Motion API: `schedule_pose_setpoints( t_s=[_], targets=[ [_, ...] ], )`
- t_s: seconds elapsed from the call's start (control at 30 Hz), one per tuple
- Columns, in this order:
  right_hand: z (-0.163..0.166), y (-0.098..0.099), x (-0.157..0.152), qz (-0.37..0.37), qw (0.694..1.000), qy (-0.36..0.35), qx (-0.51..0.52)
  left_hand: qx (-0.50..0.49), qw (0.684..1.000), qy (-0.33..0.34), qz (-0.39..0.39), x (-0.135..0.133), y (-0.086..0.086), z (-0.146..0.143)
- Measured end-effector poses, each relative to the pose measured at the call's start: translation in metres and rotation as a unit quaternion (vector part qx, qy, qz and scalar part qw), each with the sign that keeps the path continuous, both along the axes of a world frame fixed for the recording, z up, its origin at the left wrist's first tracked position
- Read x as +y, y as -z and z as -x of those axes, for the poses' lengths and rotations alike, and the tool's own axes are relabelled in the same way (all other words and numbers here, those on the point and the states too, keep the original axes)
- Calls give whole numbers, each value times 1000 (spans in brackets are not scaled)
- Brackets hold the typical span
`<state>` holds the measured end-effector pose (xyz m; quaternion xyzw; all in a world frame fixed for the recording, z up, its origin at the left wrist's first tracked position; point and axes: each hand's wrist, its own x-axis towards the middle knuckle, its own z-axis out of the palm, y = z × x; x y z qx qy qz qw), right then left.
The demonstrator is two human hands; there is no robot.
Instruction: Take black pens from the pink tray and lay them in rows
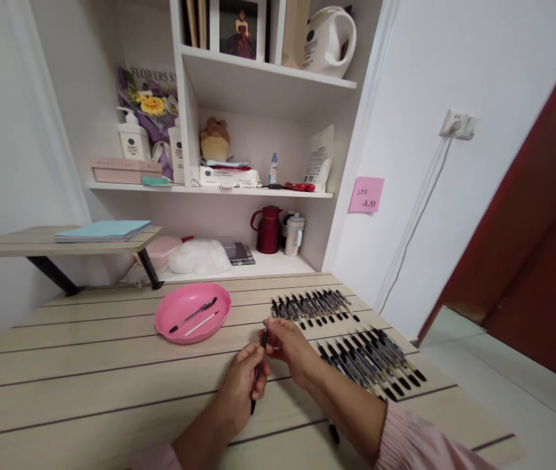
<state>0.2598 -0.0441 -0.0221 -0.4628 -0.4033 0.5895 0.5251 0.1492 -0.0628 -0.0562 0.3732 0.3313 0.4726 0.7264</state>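
Observation:
My left hand [243, 382] is closed around a black pen [257, 373], its dark end pointing down toward me. At the pen's upper end, my right hand [288, 343] has its fingers pinched on the tip. To the right lie two rows of similar pens: a far row [312, 305] and a nearer row [370, 359], partly behind my right forearm. Left of my hands is a pink dish [163, 320] holding a clear-barrelled pen [194, 314] and a thin white stick [201, 324], perhaps a refill. Below my right forearm a black pen end [333, 432] pokes out.
On the left, a raised shelf [8, 243] on black legs carries blue paper [104, 230]. Behind the table, the cabinet holds a red jug [268, 230], a light cup [294, 235] and a white plastic bag [200, 257]. A pink note [366, 194] sticks to the wall.

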Motion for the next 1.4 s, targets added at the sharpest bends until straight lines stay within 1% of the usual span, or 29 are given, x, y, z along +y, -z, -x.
schedule_pose_setpoints(
  t_s=[0.13, 0.27, 0.37, 0.47, 0.57, 0.63, 0.73, 0.77, 0.8, 0.87, 0.93, 0.97, 1.03, 1.1, 1.17, 1.27, 1.4],
  targets=[
    [-1, 0, 3, 12, 999, -24, -34, 6, 1000, 2, 5, 2, 2, 1],
    [0, -1, 7, 22, 1000, -6, 16, 9, 1000, 5, 11, 3, 1, 2],
    [0, 0, 10, 39, 999, -8, -2, 16, 1000, 7, 14, 2, 1, 2],
    [-1, 2, 13, 31, 999, -17, -2, 22, 1000, 5, 20, 3, 0, 2],
    [0, 3, 16, 14, 999, -26, 42, 25, 999, 5, 25, 3, 1, 2],
    [-2, 2, 19, -3, 997, -7, 72, 29, 999, 6, 27, 3, 1, 2],
    [-11, 0, 30, -41, 993, 67, 86, 29, 999, 4, 29, 2, 0, 3],
    [-15, -1, 35, -51, 992, 90, 70, 29, 999, 3, 30, 2, 0, 3],
    [-20, -1, 40, -55, 992, 106, 33, 29, 999, 1, 32, 2, 0, 4],
    [-31, 0, 50, -50, 988, 120, -80, 31, 999, 0, 34, 2, 0, 4],
    [-41, 2, 58, -38, 976, 120, -180, 33, 999, 1, 33, 2, 0, 4],
    [-45, 4, 61, -34, 970, 117, -212, 34, 999, 2, 31, 2, 0, 4],
    [-51, 7, 66, -28, 961, 109, -252, 35, 999, 4, 27, 2, 1, 4],
    [-54, 10, 69, -24, 946, 102, -306, 36, 999, 6, 24, 3, 2, 4],
    [-55, 13, 71, -26, 923, 94, -373, 36, 999, 6, 22, 4, 3, 4],
    [-53, 16, 72, -49, 875, 82, -474, 36, 999, 6, 25, 6, 3, 4],
    [-44, 23, 74, -71, 816, 70, -570, 37, 999, 7, 30, 6, 3, 4]
  ],
)
